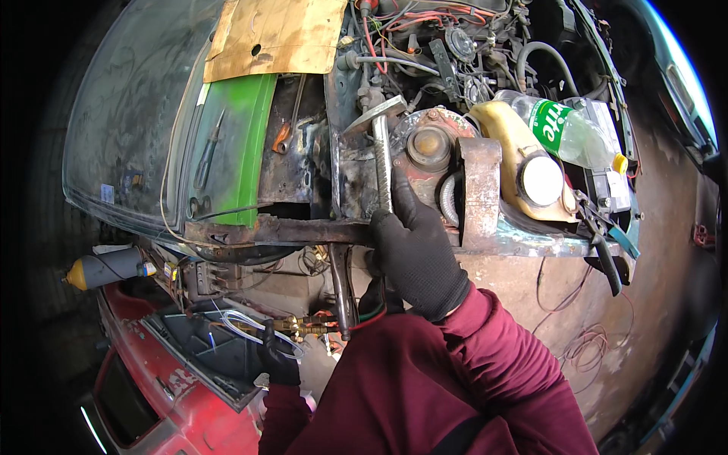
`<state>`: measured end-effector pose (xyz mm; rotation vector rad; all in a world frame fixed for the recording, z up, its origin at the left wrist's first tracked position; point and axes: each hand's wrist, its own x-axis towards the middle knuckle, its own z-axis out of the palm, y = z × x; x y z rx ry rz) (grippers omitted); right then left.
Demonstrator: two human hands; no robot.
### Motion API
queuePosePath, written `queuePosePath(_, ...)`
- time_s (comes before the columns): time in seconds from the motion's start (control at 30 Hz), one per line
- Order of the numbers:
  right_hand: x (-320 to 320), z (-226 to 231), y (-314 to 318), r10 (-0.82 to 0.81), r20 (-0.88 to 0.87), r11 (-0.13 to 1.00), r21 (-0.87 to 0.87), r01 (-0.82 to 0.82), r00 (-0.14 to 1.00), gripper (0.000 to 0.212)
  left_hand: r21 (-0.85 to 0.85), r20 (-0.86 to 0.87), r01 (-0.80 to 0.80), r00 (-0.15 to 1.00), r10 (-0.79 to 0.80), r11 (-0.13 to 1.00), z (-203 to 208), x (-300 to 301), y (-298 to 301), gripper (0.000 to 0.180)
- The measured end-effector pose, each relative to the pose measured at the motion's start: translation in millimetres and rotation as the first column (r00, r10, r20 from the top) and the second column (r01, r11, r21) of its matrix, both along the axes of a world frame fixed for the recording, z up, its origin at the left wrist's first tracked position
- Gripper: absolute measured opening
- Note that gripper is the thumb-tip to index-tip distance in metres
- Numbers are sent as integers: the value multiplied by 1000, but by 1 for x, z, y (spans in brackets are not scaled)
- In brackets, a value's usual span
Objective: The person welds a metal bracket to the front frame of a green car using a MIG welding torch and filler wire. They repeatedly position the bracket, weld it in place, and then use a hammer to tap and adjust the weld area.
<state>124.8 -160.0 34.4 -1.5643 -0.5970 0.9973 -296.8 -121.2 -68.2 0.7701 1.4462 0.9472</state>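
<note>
**Gripping hammer (pixel 381 163) beside strut tower (pixel 431 145)**

Head view: showing white lettering on green label (pixel 547 125) of clear bottle (pixel 588 142), with contents unclear, beside yellowed reservoir (pixel 498 125). Grasping hammer in right hand (pixel 417 258); unable to tell hold of left hand (pixel 280 358), near brass fittings (pixel 301 327).

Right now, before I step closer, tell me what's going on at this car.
A person in a maroon top stands at an open engine bay. Their right grip, gloved in black, holds a metal hammer. The left grip, also gloved, is lower down by pale looped wire and brass fittings; whether it holds them is hard to tell. A clear bottle lies beside the tan tank, and a brown sheet covers part of the green panel.
</note>
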Motion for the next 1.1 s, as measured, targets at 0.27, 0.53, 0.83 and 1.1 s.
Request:
queuePosePath(0.27,6,21,-22,1,-378,999,45,17,926,69,28,29,56,998,-56,998,-26,-26,2,25)
queuePosePath(0.53,20,39,-112,192,567,978,-176,-110,801,75,98,76,21,997,-28,995,-39,-43,-4,37)
queuePosePath(0.83,41,34,-142,408,831,892,-451,27,377,57,197,59,36,997,-49,980,-31,-67,-23,36)
queuePosePath(1.1,13,12,-143,272,834,951,-309,-3,480,70,340,-78,49,997,-24,939,-3,-47,-50,39)
